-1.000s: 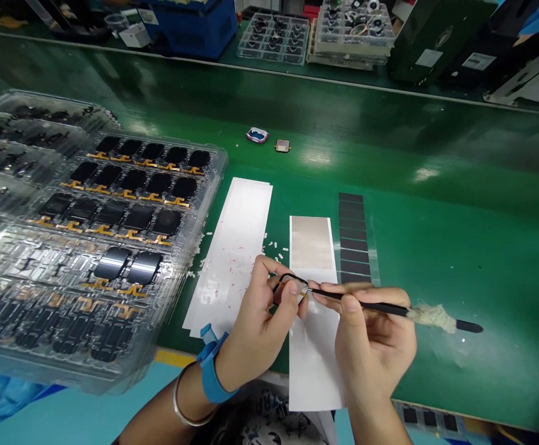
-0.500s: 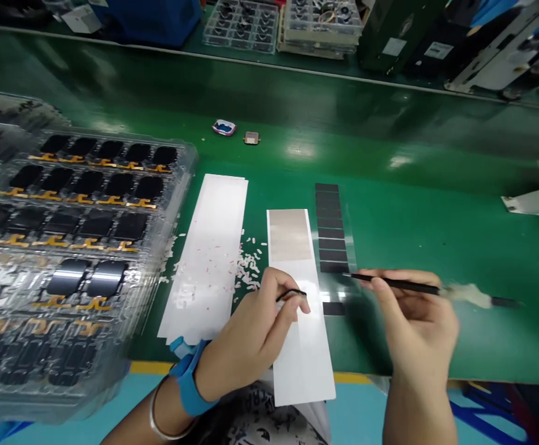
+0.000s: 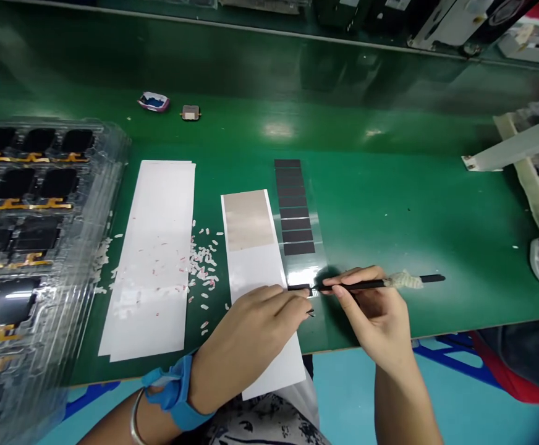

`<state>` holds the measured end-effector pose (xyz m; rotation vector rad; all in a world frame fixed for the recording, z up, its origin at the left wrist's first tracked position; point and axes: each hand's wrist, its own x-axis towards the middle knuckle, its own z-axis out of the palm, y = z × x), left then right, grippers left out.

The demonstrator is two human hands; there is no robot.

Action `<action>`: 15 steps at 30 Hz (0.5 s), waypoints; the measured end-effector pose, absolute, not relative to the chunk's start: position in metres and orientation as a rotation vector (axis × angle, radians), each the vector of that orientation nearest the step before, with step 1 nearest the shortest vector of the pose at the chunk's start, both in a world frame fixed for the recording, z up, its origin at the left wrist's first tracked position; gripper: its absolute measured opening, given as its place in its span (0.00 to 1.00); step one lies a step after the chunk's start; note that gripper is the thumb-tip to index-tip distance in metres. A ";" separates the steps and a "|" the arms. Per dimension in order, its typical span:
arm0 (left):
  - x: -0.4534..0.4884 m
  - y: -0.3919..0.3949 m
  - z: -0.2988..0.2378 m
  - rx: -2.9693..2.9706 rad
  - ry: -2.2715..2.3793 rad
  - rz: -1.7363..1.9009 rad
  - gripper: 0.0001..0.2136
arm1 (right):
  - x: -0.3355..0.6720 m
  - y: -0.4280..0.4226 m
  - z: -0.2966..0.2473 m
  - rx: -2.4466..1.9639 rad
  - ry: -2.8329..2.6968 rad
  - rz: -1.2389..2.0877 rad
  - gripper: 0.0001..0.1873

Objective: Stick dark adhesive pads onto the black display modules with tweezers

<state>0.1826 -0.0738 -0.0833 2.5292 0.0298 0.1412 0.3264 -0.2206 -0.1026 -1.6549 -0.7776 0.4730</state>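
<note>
The left hand (image 3: 246, 337) and the right hand (image 3: 371, 315) are both bare. Around the left wrist there is a wide blue wrist strap (image 3: 180, 390), with a loose blue end that stands out at its side. Farther up the same forearm sits one thin silver bangle (image 3: 133, 419). The clothing (image 3: 260, 423) at the lap is pale, with a dark printed pattern.

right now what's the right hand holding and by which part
The right hand pinches black tweezers by the shaft, just ahead of the cloth wrap.
</note>
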 end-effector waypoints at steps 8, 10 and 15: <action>0.181 -0.074 -0.084 2.595 0.003 0.152 0.09 | 0.326 -0.220 -0.105 -1.660 -0.776 0.464 0.08; 0.182 -0.075 -0.083 2.585 0.007 0.155 0.09 | 0.325 -0.220 -0.105 -1.666 -0.771 0.454 0.08; 0.183 -0.077 -0.081 2.473 0.077 0.226 0.07 | 0.328 -0.220 -0.105 -1.609 -0.705 0.399 0.06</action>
